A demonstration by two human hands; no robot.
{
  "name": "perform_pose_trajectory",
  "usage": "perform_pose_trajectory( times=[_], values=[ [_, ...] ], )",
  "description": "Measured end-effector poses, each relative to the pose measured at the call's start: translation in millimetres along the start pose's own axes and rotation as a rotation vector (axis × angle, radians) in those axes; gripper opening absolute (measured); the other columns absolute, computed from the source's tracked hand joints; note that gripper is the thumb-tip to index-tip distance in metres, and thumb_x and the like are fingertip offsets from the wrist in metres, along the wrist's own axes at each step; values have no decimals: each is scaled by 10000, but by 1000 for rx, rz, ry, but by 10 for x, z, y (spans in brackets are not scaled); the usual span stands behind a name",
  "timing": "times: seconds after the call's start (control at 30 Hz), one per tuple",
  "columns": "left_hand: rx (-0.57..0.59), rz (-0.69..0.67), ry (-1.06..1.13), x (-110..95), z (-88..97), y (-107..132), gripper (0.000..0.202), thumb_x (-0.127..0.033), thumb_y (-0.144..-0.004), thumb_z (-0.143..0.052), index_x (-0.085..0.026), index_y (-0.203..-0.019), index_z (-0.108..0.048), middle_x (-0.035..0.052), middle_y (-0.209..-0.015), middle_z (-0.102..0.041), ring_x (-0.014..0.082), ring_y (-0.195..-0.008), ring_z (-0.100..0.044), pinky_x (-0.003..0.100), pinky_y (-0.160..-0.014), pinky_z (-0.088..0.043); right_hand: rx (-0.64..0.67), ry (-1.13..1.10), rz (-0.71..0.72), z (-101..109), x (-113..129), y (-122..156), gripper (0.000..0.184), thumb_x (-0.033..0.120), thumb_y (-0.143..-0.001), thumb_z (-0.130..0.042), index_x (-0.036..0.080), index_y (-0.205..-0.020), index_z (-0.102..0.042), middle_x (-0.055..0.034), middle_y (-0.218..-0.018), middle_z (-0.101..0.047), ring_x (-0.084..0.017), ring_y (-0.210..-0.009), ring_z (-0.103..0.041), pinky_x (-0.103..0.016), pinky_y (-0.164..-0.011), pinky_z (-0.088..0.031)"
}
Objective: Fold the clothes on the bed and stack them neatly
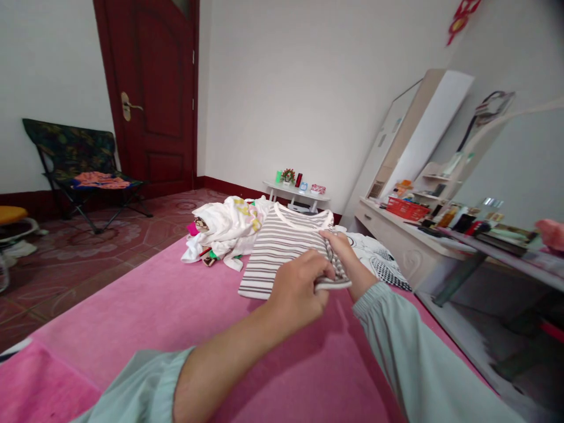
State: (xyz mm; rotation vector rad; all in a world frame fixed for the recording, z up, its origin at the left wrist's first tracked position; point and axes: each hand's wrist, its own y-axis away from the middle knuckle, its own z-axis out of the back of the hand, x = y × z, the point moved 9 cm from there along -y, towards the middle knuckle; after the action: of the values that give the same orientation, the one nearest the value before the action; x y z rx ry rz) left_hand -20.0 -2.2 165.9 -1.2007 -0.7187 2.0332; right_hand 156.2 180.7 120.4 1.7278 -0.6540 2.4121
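Note:
A brown-and-white striped shirt [282, 241] lies flat on the pink bed cover [176, 305]. My left hand [299, 288] pinches the shirt's near right edge, fingers closed on the fabric. Just beyond it, my right hand [346, 255] grips the same folded-over side of the shirt, its fingers curled on the cloth. Both arms wear pale green sleeves.
A heap of white and coloured clothes [227, 229] sits left of the shirt. A black-and-white patterned cloth [381, 258] lies to the right. A dressing table [418, 235] with bottles and a red basket stands on the right. A folding chair [83, 170] and a red door [150, 94] are at the back left.

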Motion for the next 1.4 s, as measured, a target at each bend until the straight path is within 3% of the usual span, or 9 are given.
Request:
perform_pose_trajectory(
  times=[0.13,0.23,0.43,0.57,0.67,0.83,1.07,1.27,1.4],
  values=[
    [522,-53,-55,62,-886,505,202,-215,-691,-630,-243,-888,-661,3,-826,-634,168,-759,-574,239,-614,-387,-200,-53,-171,674,-998,323,432,188,-536,-648,129,-962,-610,-46,-762,-672,-222,-727,-668,-319,-667,-565],
    [696,-41,-58,99,-1143,720,152,-310,-767,-624,-252,-888,-694,21,-837,-675,183,-793,-597,246,-650,-401,-284,-148,-171,976,-1415,435,541,182,-598,-570,171,-1133,-492,-48,-916,-649,-172,-740,-678,-304,-678,-579],
    [594,171,-96,413,-913,458,205,-258,-835,-514,-231,-821,-717,10,-775,-699,146,-704,-600,226,-634,-382,-154,157,-14,913,-1397,333,444,271,-690,-573,153,-1116,-547,-76,-889,-683,-211,-817,-672,-316,-717,-560],
    [429,368,-486,987,-372,218,220,-313,-830,-506,-234,-880,-706,42,-881,-708,185,-765,-617,260,-662,-389,-68,289,-1,836,-1332,342,423,316,-713,-583,132,-1094,-585,-82,-874,-698,-216,-833,-662,-321,-756,-520],
    [555,572,-603,1432,-116,270,281,-440,-778,-569,-192,-732,-691,68,-763,-698,201,-705,-626,265,-629,-406,11,342,1,765,-1292,369,480,349,-709,-613,117,-1129,-577,-76,-842,-698,-212,-807,-657,-321,-748,-497],
    [795,831,-223,1698,-204,603,406,-556,-643,-672,-169,-757,-629,8,-598,-637,161,-520,-597,229,-502,-416,113,298,44,615,-1211,414,532,290,-610,-691,136,-1114,-613,-31,-793,-674,-172,-713,-623,-282,-691,-467],
    [477,637,-105,1721,-288,443,722,-428,-601,-749,-190,-1239,-509,-6,-797,-644,151,-699,-608,238,-630,-464,27,256,136,612,-1018,498,354,260,-613,-607,145,-931,-714,-5,-716,-634,-134,-597,-513,-258,-619,-424],
    [389,661,220,1747,-506,521,607,-410,-622,-724,-134,-1138,-564,20,-889,-625,132,-732,-601,260,-676,-482,-80,299,197,739,-881,461,324,214,-690,-549,156,-962,-715,-49,-870,-688,-169,-714,-568,-291,-737,-464],
    [423,647,69,1662,-486,536,589,-402,-633,-722,-148,-1139,-560,17,-856,-637,144,-719,-604,274,-680,-477,-74,529,208,760,-809,378,333,166,-724,-546,164,-1024,-691,-80,-1050,-637,-175,-800,-589,-306,-797,-463]
  ],
)
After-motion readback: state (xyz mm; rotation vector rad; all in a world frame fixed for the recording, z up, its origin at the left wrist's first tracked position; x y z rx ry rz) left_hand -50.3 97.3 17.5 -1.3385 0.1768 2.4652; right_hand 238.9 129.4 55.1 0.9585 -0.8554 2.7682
